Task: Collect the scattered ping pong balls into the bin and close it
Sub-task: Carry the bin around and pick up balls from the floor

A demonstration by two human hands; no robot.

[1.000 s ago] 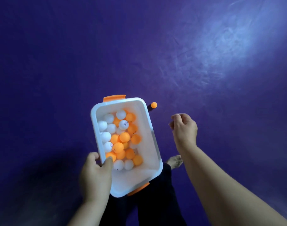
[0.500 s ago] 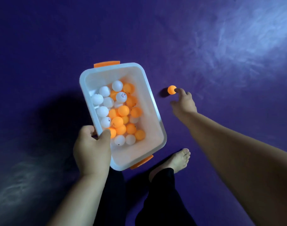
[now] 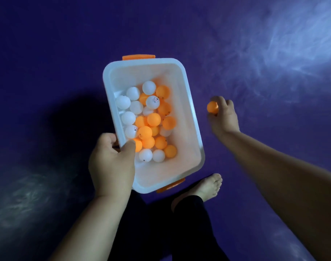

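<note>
A white plastic bin point(image 3: 191, 129) with orange latches sits open in mid-frame, holding several white and orange ping pong balls. My left hand point(image 3: 112, 162) grips the bin's left rim, thumb over the edge inside. To the right of the bin, my right hand point(image 3: 224, 117) pinches a single orange ball point(image 3: 212, 107) between its fingers and thumb, just above the purple floor. No lid is in view.
The purple floor point(image 3: 67, 44) spreads all around, with bright glare at the upper right. My bare foot point(image 3: 208, 187) and dark trouser legs point(image 3: 172, 227) stand just below the bin.
My right hand reached out to the orange ball on the floor and has now closed its fingers on it. The bin stays held in my left hand.
</note>
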